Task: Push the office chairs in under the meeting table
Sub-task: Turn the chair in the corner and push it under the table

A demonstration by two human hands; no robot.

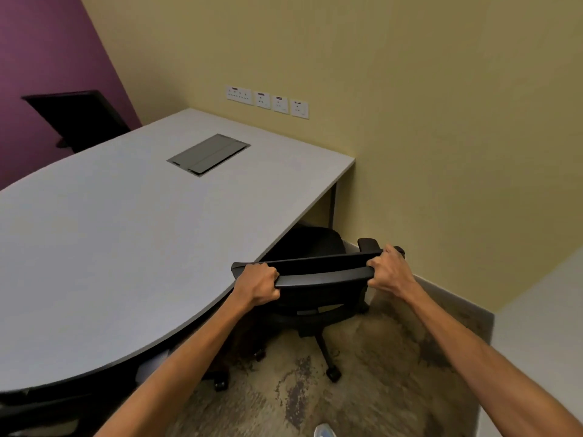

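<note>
Your left hand [259, 284] and right hand [389, 270] each have their fingers wrapped tight on the top edge of the black office chair [318, 279]. That chair sits by the corner of the grey meeting table surface [126, 234], its seat partly under the edge. Another black chair [79, 118] stands at the far side.

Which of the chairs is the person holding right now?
The chair at the table's near right edge, beside the yellow wall: both hands grip its backrest top. The other chair, across the table by the purple wall, is untouched.
</note>
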